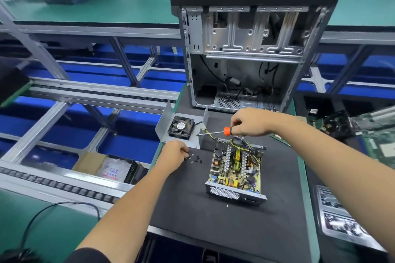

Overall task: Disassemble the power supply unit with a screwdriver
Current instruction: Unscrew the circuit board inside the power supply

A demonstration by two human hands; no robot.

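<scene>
The opened power supply unit [235,172] lies on the black mat, its circuit board exposed inside the metal tray. Its grey cover with the black fan [181,128] lies flat beyond it to the left, joined by wires. My right hand [251,123] grips a screwdriver [215,132] with an orange collar; the shaft points left, above the unit's far end. My left hand [174,153] rests on the mat with fingers curled at several small black screws [195,159]; whether it pinches one is hidden.
An empty computer case [245,49] stands upright behind the mat [224,220]. Circuit boards [378,141] lie to the right and a metal part [339,218] at lower right. A roller conveyor [85,94] runs on the left, with a cardboard box [106,168] below.
</scene>
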